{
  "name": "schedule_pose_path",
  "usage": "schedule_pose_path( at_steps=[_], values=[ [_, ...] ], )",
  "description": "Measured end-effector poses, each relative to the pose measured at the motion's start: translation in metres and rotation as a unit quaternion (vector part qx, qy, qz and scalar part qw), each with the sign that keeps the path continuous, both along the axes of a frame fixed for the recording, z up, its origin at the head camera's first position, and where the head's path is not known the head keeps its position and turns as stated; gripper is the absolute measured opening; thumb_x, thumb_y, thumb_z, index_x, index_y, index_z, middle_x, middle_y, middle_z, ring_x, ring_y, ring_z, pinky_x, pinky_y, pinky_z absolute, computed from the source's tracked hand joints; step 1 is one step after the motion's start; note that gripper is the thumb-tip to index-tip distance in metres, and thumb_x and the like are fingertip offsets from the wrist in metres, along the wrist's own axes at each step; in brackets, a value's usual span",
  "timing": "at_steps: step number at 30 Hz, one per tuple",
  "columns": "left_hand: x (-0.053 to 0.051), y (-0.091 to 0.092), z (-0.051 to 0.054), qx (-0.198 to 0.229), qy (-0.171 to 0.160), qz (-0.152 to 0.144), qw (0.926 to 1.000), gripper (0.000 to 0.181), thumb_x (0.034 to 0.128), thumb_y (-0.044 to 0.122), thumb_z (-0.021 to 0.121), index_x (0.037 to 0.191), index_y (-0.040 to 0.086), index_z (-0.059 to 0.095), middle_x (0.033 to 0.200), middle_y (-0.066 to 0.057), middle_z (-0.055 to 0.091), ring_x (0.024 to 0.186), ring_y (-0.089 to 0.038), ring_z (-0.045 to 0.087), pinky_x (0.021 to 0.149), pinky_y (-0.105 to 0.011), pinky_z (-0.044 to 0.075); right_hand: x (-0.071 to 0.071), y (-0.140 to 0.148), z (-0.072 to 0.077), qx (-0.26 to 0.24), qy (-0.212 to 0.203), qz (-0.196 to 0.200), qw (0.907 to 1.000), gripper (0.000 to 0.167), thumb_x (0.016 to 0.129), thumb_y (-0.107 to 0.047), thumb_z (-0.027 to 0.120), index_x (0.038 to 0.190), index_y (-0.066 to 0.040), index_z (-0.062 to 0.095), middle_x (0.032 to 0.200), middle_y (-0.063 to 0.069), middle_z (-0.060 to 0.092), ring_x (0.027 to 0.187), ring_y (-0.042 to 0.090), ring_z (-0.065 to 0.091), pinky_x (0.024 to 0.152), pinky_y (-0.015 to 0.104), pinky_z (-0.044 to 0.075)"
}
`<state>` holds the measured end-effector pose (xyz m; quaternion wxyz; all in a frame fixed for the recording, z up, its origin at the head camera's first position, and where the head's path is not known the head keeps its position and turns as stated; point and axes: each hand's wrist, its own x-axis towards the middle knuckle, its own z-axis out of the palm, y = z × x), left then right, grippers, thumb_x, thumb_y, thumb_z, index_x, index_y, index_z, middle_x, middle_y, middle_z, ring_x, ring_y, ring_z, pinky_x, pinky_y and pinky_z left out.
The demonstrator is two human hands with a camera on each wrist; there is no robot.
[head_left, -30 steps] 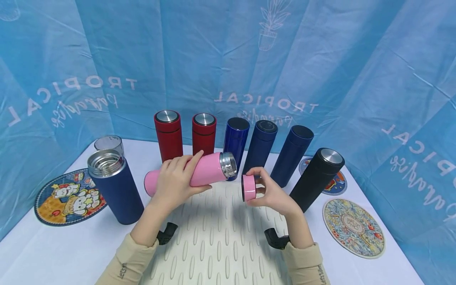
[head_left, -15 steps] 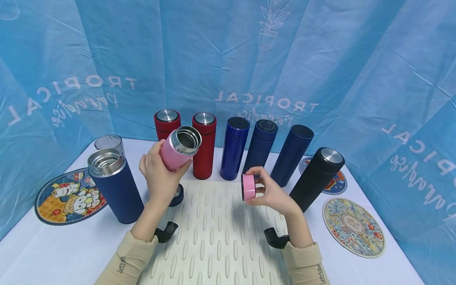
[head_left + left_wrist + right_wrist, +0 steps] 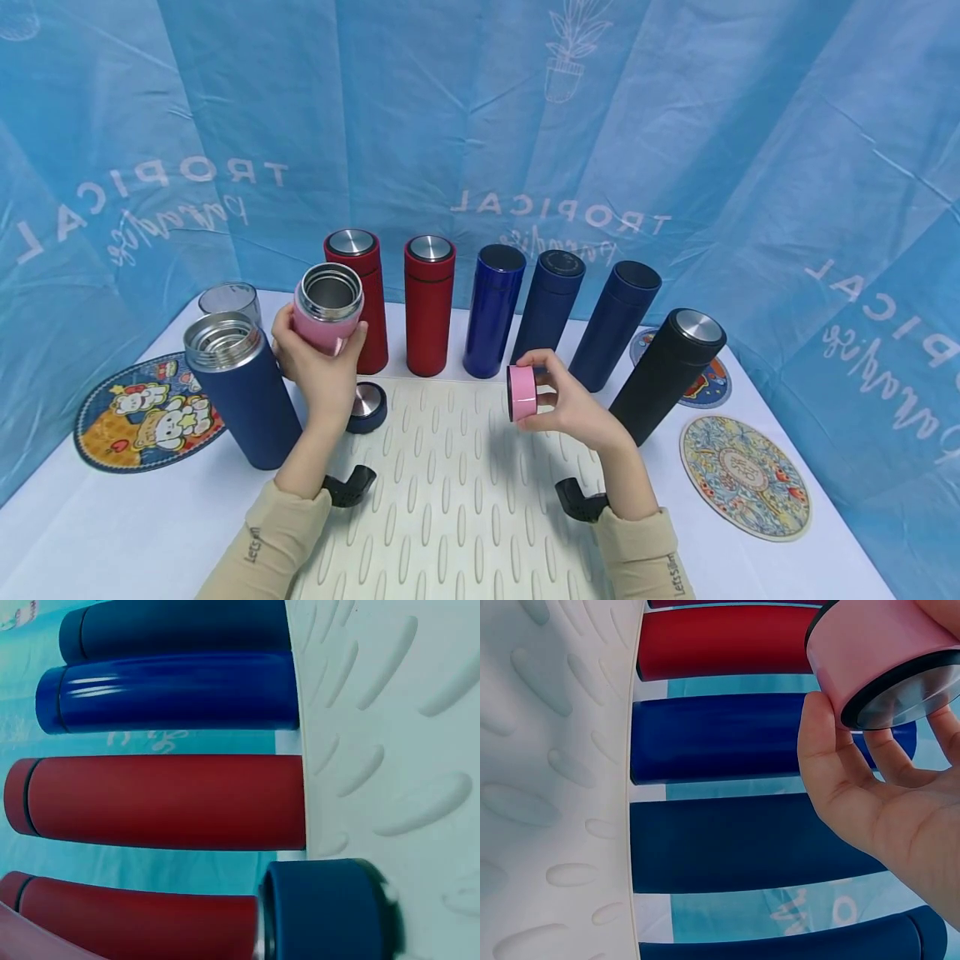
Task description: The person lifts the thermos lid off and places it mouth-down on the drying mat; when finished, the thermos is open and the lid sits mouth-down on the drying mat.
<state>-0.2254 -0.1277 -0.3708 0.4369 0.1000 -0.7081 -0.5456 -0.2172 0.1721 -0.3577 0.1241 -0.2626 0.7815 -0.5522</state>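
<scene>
My left hand [image 3: 318, 379] grips a pink thermos [image 3: 324, 332] without its lid, steel mouth up and tilted a little toward me. It hangs before the left red thermos [image 3: 371, 333]. Only a pink sliver of it shows in the left wrist view. My right hand [image 3: 573, 408] pinches the pink lid [image 3: 522, 393] on its side, thumb and fingers round the rim; its steel face shows in the right wrist view. Beside my left wrist lies a dark blue lid [image 3: 367, 410] with a steel top. An uncapped navy thermos [image 3: 255, 408] stands left of that hand.
Behind the ridged cream mat [image 3: 442, 500] stand another red thermos [image 3: 429, 317], a shiny blue one [image 3: 491, 321] and two navy ones. A black thermos [image 3: 667, 375] stands at right. A clear glass [image 3: 232, 293] and round coasters, one floral [image 3: 742, 479], lie toward the sides.
My left hand has carried the pink thermos leftward and turned it from nearly level to almost upright. The dark blue lid has come into sight. My right hand with the pink lid stays put.
</scene>
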Motion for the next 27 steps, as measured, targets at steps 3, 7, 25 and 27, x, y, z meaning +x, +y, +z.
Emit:
schedule_pose_path(
  at_steps=[3, 7, 25, 27],
  values=[
    [-0.003, -0.003, -0.002, 0.024, 0.000, 0.002, 0.9997, 0.076, 0.0735, 0.017, 0.077, 0.132, 0.010, 0.029, 0.137, -0.008, 0.035, 0.128, -0.015, 0.028, 0.105, -0.038, 0.020, 0.000, 0.000, 0.000, -0.001, 0.000, 0.000, 1.0000, 0.068, 0.070, -0.002, 0.072, 0.125, -0.011, 0.032, 0.125, 0.012, 0.038, 0.107, 0.029, 0.045, 0.085, 0.040, 0.047],
    [-0.006, -0.005, -0.007, 0.050, -0.007, -0.005, 0.9987, 0.076, 0.0743, 0.013, 0.076, 0.133, 0.011, 0.028, 0.138, -0.007, 0.034, 0.128, -0.015, 0.027, 0.106, -0.037, 0.022, 0.000, 0.000, 0.000, 0.000, -0.004, -0.001, 1.0000, 0.068, 0.071, -0.002, 0.073, 0.125, -0.012, 0.033, 0.125, 0.011, 0.038, 0.107, 0.029, 0.046, 0.085, 0.039, 0.047],
    [-0.016, -0.015, -0.020, 0.102, -0.041, 0.003, 0.9939, 0.079, 0.0747, 0.008, 0.075, 0.135, 0.009, 0.024, 0.141, -0.009, 0.032, 0.132, -0.016, 0.029, 0.109, -0.028, 0.022, 0.002, -0.001, 0.001, 0.007, -0.009, -0.004, 0.9999, 0.068, 0.071, -0.004, 0.073, 0.125, -0.015, 0.033, 0.125, 0.010, 0.040, 0.107, 0.028, 0.046, 0.085, 0.040, 0.047],
    [-0.016, -0.016, -0.020, 0.100, -0.046, 0.007, 0.9939, 0.080, 0.0751, 0.009, 0.075, 0.136, 0.008, 0.023, 0.142, -0.010, 0.031, 0.133, -0.016, 0.028, 0.110, -0.028, 0.020, 0.002, -0.001, 0.001, 0.006, -0.006, -0.002, 1.0000, 0.068, 0.071, -0.004, 0.073, 0.125, -0.014, 0.033, 0.124, 0.010, 0.040, 0.107, 0.029, 0.046, 0.085, 0.040, 0.047]
  ],
)
